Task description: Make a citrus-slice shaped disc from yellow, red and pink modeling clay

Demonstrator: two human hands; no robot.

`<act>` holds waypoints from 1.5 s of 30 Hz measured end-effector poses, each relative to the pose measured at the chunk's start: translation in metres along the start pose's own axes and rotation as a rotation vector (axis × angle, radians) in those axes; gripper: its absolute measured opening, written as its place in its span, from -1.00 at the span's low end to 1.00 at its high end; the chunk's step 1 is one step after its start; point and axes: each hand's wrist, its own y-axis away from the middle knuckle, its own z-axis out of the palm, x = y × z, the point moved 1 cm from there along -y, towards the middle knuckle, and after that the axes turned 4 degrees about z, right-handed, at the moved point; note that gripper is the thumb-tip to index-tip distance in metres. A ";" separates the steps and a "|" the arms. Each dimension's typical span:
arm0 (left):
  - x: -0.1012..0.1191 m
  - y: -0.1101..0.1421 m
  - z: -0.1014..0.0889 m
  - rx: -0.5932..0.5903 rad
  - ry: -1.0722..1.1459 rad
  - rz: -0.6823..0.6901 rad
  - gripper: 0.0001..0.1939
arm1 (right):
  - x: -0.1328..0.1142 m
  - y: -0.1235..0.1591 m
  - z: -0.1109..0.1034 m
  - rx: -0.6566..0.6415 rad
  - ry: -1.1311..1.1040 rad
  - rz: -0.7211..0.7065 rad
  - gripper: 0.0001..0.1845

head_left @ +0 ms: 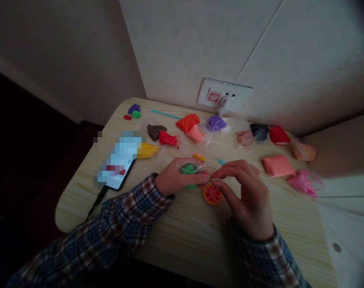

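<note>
My left hand (175, 177) is closed on a clear bag of green modelling clay (188, 169), with the bag's mouth facing up. My right hand (250, 197) pinches a tiny piece of green clay (211, 179) between thumb and forefinger, close to the left fingertips. Just below the hands lies a round clay slice (212, 195), red inside with an orange-yellow rim. Beyond the fingers are a small orange-yellow clay bit (199, 158) and the tip of a light blue tool (220, 161), partly hidden by my right hand.
Bagged clay lies across the wooden table (182, 240), including orange (188, 123), purple (216, 123) and yellow (147, 150) lumps. A phone (120, 160) with a cable is at the left. Small clay fruits (134, 109) sit in the far left corner. A wall socket (225, 96) is behind.
</note>
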 end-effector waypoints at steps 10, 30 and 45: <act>0.000 0.000 0.001 -0.005 0.004 0.011 -0.88 | 0.000 0.001 0.001 -0.002 -0.017 0.011 -0.94; 0.001 0.001 0.002 -0.016 -0.006 0.054 -0.89 | 0.004 0.003 0.005 -0.019 -0.125 0.021 -0.93; 0.000 0.001 -0.002 -0.005 0.055 0.067 -0.82 | 0.002 0.004 0.002 -0.024 -0.147 0.000 -0.96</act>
